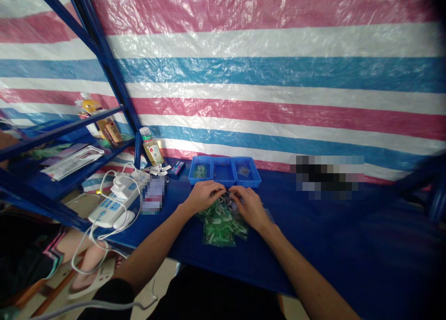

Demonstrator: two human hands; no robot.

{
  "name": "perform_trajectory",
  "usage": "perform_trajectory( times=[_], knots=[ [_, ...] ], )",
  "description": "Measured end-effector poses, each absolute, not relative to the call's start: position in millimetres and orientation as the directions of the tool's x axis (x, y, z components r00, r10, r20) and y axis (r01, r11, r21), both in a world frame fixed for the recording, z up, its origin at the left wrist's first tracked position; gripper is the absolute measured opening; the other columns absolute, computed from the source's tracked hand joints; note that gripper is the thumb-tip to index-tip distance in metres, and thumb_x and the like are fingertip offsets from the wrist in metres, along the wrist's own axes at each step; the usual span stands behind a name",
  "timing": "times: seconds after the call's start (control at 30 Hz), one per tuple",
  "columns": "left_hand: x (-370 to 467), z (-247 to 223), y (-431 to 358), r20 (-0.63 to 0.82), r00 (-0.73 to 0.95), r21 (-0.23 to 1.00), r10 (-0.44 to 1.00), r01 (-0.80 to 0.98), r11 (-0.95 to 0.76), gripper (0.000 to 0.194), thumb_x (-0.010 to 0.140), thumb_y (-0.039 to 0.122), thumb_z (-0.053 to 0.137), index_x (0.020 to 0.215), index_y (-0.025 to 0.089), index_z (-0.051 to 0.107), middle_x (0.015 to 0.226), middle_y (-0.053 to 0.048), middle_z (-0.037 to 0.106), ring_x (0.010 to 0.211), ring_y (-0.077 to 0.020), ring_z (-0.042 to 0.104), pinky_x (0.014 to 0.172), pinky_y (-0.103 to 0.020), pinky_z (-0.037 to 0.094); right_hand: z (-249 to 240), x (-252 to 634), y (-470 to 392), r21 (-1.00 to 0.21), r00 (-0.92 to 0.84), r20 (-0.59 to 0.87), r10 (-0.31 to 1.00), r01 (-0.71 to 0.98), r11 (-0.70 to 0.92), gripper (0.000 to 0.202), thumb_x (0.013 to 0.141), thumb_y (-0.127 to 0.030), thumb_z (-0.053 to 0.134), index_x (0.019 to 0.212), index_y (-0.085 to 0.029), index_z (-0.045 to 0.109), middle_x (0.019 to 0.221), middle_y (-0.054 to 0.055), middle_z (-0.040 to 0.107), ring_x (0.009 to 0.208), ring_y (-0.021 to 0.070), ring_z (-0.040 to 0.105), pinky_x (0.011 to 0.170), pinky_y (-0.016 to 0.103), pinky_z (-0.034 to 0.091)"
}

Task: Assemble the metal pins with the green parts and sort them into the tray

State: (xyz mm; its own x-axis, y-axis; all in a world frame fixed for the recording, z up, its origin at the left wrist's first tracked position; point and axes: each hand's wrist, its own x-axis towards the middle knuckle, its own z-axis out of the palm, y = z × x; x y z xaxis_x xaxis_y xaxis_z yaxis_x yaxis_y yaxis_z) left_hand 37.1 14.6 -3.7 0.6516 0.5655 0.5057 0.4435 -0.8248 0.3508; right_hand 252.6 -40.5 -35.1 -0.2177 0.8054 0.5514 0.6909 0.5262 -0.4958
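My left hand [205, 196] and my right hand [248, 205] meet fingertip to fingertip over a pile on the blue table [313, 236]. The fingers of both are closed on something small that I cannot make out. Right below them lie small dark and silvery pieces [227, 201]. Nearer to me is a heap of green clear packets [220, 225] with pale pieces inside. Just behind my hands stands a blue tray [224, 171] in three compartments; the left one holds greenish packets, the right one small clear pieces.
At the left are a white power strip [109, 209] with tangled cables, a bottle [152, 147], a small blue box [176, 168] and a blue metal frame [114, 81]. A person's legs [81, 251] show beyond. A blurred-out dark object [324, 173] lies back right.
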Motion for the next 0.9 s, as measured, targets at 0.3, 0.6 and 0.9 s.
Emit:
perform_trajectory(
  times=[0.3,0.6,0.9],
  knots=[
    [37,-4,13,0.489,0.66,0.363,0.571,0.441,-0.821,0.024,0.101,0.036,0.057,0.105,0.018,0.073,0.079,-0.002,0.071,0.07,-0.0131,0.064,0.069,-0.024,0.047,-31,252,-43,-0.516,-0.191,0.572,0.797,0.671,0.532,0.014,0.103,-0.025,0.053,0.099,-0.024,0.066,0.1,0.004,0.075,0.089,0.0227,0.068,0.085,0.036,0.044],
    [38,-5,12,0.497,0.702,0.348,0.511,0.378,-0.858,0.024,0.102,0.032,0.055,0.105,0.018,0.074,0.094,-0.005,0.076,0.084,-0.0157,0.069,0.078,-0.026,0.052,-31,248,-46,-0.518,-0.2,0.572,0.796,0.664,0.54,0.012,0.102,-0.027,0.054,0.107,-0.024,0.065,0.098,0.005,0.073,0.085,0.0224,0.065,0.081,0.036,0.046],
    [39,-2,11,0.504,0.702,0.335,0.503,0.377,-0.863,0.024,0.102,0.031,0.055,0.102,0.017,0.074,0.093,-0.006,0.076,0.083,-0.0155,0.069,0.078,-0.026,0.052,-23,248,-48,-0.49,-0.232,0.57,0.788,0.673,0.553,0.013,0.103,-0.025,0.051,0.1,-0.024,0.064,0.096,0.004,0.07,0.086,0.0217,0.063,0.082,0.034,0.043]
  ],
)
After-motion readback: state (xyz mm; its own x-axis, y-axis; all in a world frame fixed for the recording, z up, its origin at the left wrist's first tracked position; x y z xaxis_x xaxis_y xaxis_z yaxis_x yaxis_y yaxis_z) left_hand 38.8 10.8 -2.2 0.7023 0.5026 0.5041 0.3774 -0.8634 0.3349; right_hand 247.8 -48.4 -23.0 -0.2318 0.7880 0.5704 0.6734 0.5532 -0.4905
